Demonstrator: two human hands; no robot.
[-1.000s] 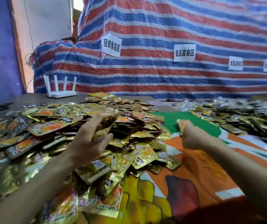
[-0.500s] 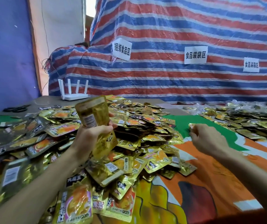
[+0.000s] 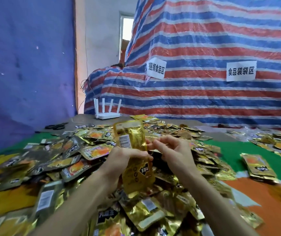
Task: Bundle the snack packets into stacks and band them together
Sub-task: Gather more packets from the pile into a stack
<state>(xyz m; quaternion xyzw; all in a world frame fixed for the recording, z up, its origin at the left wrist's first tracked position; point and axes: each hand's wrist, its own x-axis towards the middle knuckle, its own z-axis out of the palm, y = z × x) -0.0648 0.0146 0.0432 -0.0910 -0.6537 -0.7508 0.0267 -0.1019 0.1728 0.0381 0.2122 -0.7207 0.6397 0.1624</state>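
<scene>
My left hand (image 3: 121, 159) grips a stack of gold snack packets (image 3: 133, 142) around its middle and holds it upright above the big loose pile of packets (image 3: 68, 150). The stack's top packet shows its barcode side. My right hand (image 3: 173, 150) is right beside the stack with curled fingers. It pinches what looks like a thin tan rubber band (image 3: 150, 152) at the stack's right edge. The band is small and partly hidden by the fingers.
A finished stack of packets (image 3: 258, 166) lies on the green and orange mat (image 3: 229, 150) at the right. More packets (image 3: 272, 140) are heaped at the far right. A white router (image 3: 107, 109) and black scissors (image 3: 56, 126) sit at the table's back left, before a striped tarp (image 3: 204, 48).
My left hand lifted the stack out of the pile and stood it upright. My right hand came in from the green mat to the stack's right side.
</scene>
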